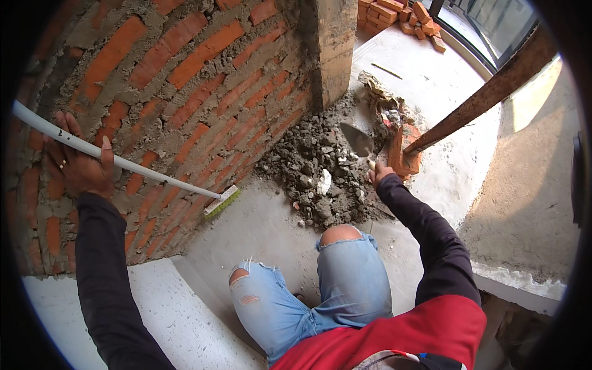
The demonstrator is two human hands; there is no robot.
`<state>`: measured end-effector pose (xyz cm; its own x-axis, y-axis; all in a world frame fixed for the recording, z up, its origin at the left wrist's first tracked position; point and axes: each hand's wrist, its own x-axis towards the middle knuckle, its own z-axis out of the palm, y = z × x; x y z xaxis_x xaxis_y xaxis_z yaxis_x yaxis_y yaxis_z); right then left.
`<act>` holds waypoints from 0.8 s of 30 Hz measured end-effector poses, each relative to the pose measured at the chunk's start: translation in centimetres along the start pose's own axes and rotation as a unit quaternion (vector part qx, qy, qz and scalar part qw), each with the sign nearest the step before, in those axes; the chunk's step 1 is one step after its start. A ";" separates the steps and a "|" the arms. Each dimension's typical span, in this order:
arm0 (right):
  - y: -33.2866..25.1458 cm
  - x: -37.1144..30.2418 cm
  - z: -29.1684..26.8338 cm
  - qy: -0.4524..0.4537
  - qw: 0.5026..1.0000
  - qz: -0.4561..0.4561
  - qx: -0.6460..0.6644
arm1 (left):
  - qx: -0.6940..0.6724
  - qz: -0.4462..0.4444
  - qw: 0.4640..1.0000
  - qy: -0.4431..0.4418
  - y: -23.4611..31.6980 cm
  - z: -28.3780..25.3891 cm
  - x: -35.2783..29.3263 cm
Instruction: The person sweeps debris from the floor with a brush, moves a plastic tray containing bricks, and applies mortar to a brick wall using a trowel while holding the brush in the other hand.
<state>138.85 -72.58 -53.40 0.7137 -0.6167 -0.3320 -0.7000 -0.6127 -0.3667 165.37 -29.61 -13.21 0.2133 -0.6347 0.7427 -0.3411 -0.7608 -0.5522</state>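
Observation:
My left hand (83, 166) is laid against the brick wall (185, 68), fingers stretched upward. Across its fingers runs the pale pole of a broom (154, 174), whose bristle head rests low by the wall. My right hand (381, 174), arm reaching forward, is closed round the handle of a trowel (356, 139). The trowel's blade lies over the far right part of a heap of grey mortar rubble (314, 169), pointing away to the left. A white scrap (324, 182) sits on the heap.
A brick block (404, 151) stands right of the trowel, with a rusty post (487, 92) slanting up from it. Behind the heap lies a crumpled sack (379, 92). Stacked bricks (388, 12) are at the back. A concrete pillar (336, 52) ends the wall.

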 end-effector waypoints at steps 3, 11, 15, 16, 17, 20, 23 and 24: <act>1.9 8.6 0.9 0.138 0.984 0.100 0.059 | -0.001 -0.005 1.000 -0.004 0.7 0.3 0.1; -0.7 14.1 3.9 0.040 0.997 0.060 0.013 | 0.024 0.017 0.999 0.014 1.0 0.4 0.2; -2.0 4.9 -1.0 -0.082 0.993 -0.046 -0.066 | 0.029 0.003 1.000 0.003 0.2 0.1 -0.6; -0.8 5.1 -0.4 -0.039 0.998 -0.021 -0.034 | 0.024 -0.002 1.000 -0.001 0.4 0.2 -0.5; 0.0 6.7 -0.2 0.006 1.000 0.014 -0.023 | 0.019 -0.007 1.000 0.002 0.5 0.2 -0.1; -0.2 13.2 0.2 0.045 0.991 0.116 0.044 | 0.022 0.000 1.000 0.000 0.4 -0.3 0.5; -1.6 17.2 1.7 0.029 0.994 0.108 0.001 | 0.016 -0.006 1.000 0.007 1.5 0.5 0.6; -3.4 16.0 2.5 0.024 0.995 0.095 0.030 | 0.023 -0.004 1.000 0.005 1.1 0.3 0.7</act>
<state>152.75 -79.15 -59.64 0.5654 -0.7429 -0.3585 -0.8188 -0.4530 -0.3526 165.38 -30.97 -13.42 0.2061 -0.6276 0.7508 -0.2975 -0.7711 -0.5629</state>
